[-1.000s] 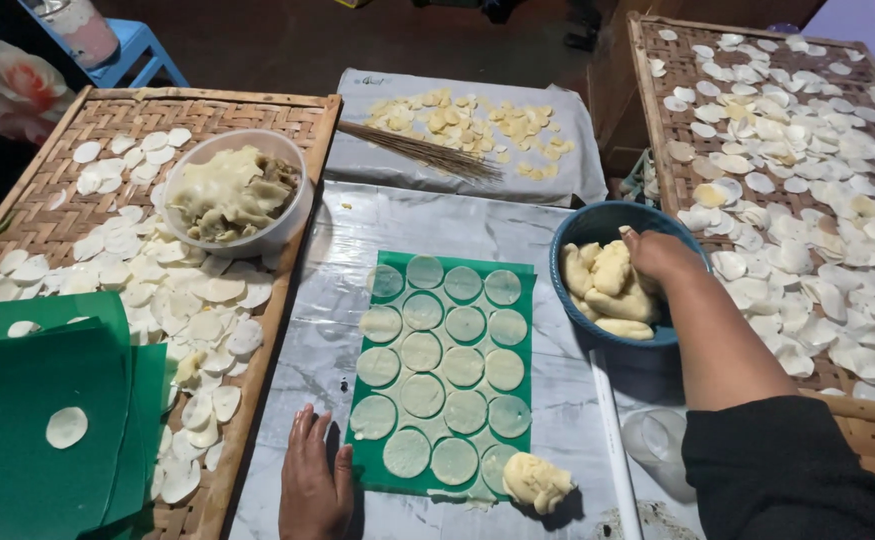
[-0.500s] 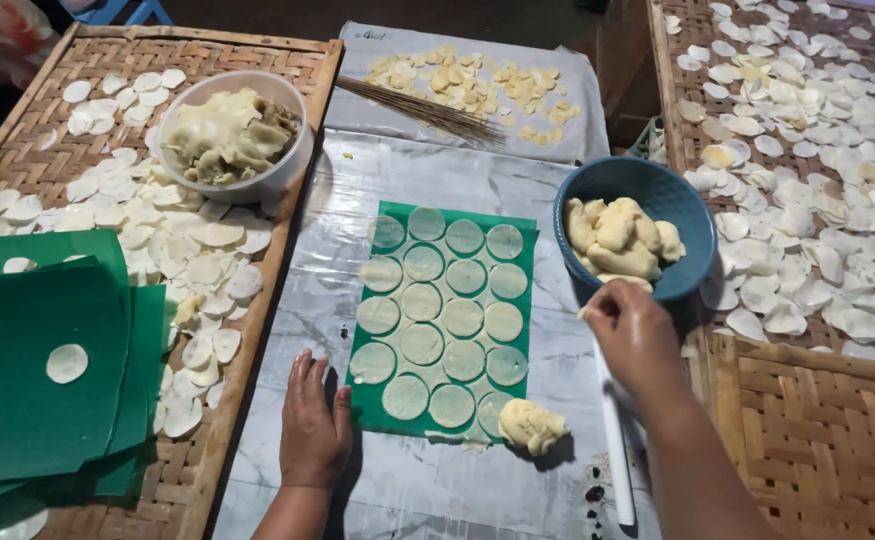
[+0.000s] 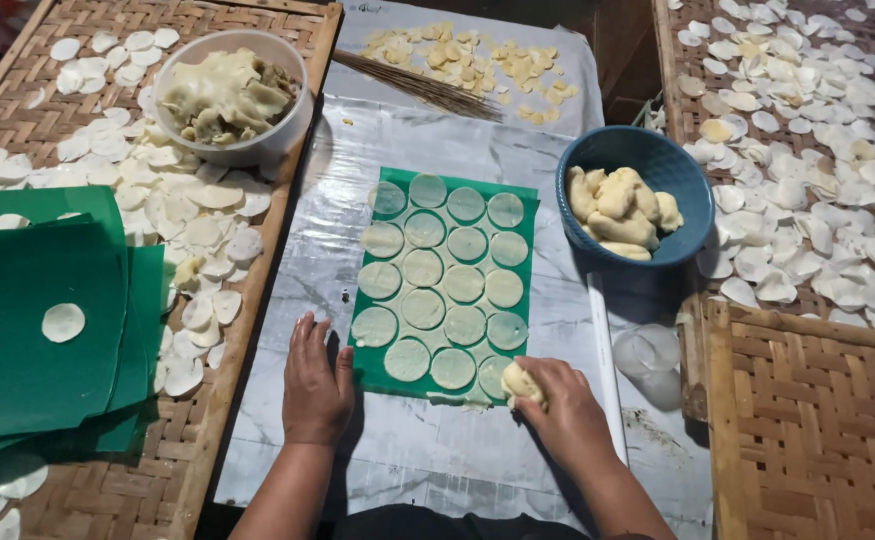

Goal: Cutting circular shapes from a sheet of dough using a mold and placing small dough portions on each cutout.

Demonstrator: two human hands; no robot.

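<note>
**Dough lump in my right hand at the corner of the green sheet**

Two woven bamboo trays flank me: the left tray [image 3: 107, 480] carries scattered pale dough rounds and a stack of green sheets [image 3: 37, 320], while the right tray [image 3: 807, 420] is thick with white rounds at its far end and bare near me. Between them lies a grey plastic-covered work surface [image 3: 307, 260]. On it, straight ahead of me, is a green sheet [image 3: 367, 365] covered with rows of thin flattened dough discs [image 3: 422, 267].

Beyond its right edge stands a blue bowl [image 3: 692, 195] holding thick dough pieces. At the far left, on the tray, a white bowl [image 3: 172, 85] is full of crumpled dough scraps. A bundle of thin sticks [image 3: 417, 88] lies at the far end of the surface, with yellowish bits behind it.

My left hand [image 3: 315, 385] lies flat and open, palm down, just beside the sheet's near left corner, holding nothing. My right hand [image 3: 557, 405] has its fingers closed around a small dough lump [image 3: 519, 383], which sits at the sheet's near right corner.
</note>
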